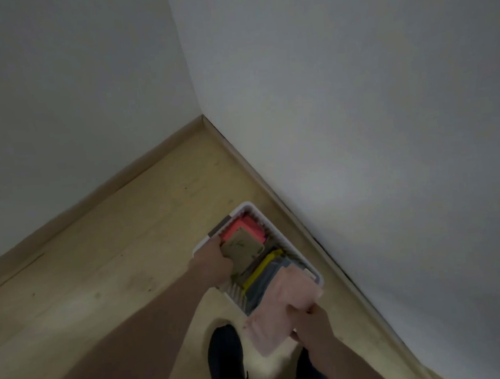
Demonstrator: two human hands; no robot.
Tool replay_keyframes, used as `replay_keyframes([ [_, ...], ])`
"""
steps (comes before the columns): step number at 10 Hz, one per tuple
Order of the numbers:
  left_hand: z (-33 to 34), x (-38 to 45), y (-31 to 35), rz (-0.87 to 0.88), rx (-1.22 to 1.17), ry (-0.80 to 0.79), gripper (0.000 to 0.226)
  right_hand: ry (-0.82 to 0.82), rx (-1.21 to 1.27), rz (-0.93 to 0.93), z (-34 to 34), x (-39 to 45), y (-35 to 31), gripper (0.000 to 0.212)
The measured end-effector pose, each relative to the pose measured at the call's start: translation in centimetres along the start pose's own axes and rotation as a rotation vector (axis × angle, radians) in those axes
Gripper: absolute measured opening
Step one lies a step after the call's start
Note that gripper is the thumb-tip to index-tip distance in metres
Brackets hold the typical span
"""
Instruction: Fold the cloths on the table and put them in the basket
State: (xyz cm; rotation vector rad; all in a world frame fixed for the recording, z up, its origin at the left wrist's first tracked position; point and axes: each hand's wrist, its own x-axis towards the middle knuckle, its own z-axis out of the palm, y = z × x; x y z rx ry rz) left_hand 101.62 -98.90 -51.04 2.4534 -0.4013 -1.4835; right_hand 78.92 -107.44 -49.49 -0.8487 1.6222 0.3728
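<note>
Left hand [216,263] gripping tan cloth [241,247] inside basket [252,208]; right hand [310,320] pinching pink cloth [282,301], seemingly draping over basket edge.

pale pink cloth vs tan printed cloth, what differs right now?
The pale pink cloth lies across the near rim of the white basket, partly outside; the tan printed cloth sits inside. The right hand grips the pink one, the left hand the tan. Both look folded.
</note>
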Motion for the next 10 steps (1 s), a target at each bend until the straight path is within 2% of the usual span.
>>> replay_keyframes([
  [1, 1.6, 3.4, -0.3, -0.031, 0.077, -0.009, 0.060, 0.030, -0.065, -0.063, 0.6, 3.2, 0.3, 0.007],
  [3, 3.9, 7.2, -1.3, -0.058, 0.155, 0.025, 0.063, 0.079, -0.148, -0.187, 1.2, 7.1, 0.9, 0.018],
  [4, 4.8, 8.6, -2.2, -0.048, 0.178, 0.071, 0.076, 0.155, -0.238, -0.225, 1.5, 8.3, 1.5, 0.050],
  [5, 5.2, 7.5, -2.2, 0.031, 0.185, 0.112, 0.083, 0.258, -0.342, -0.325, 1.6, 7.2, 1.9, 0.073],
  [6, 5.8, 5.7, -2.5, 0.158, 0.282, 0.196, 0.076, 0.339, -0.568, -0.471, 1.3, 4.8, 2.6, 0.084],
  [7, 6.3, 4.7, -2.8, 0.265, 0.409, 0.181, 0.073, 0.220, -0.895, -0.645, 0.5, 3.9, 3.1, 0.065],
  [8, 6.2, 5.1, -3.3, 0.262, 0.498, 0.016, 0.072, -0.032, -1.119, -0.607, 0.1, 4.6, 2.5, 0.051],
  [9, 5.6, 4.5, -3.7, 0.259, 0.551, -0.050, 0.073, -0.091, -1.166, -0.603, 0.2, 4.4, 1.8, 0.052],
  [10, 4.9, 2.1, -3.0, 0.243, 0.529, -0.049, 0.068, -0.074, -1.165, -0.606, 0.0, 2.6, 0.8, 0.053],
])
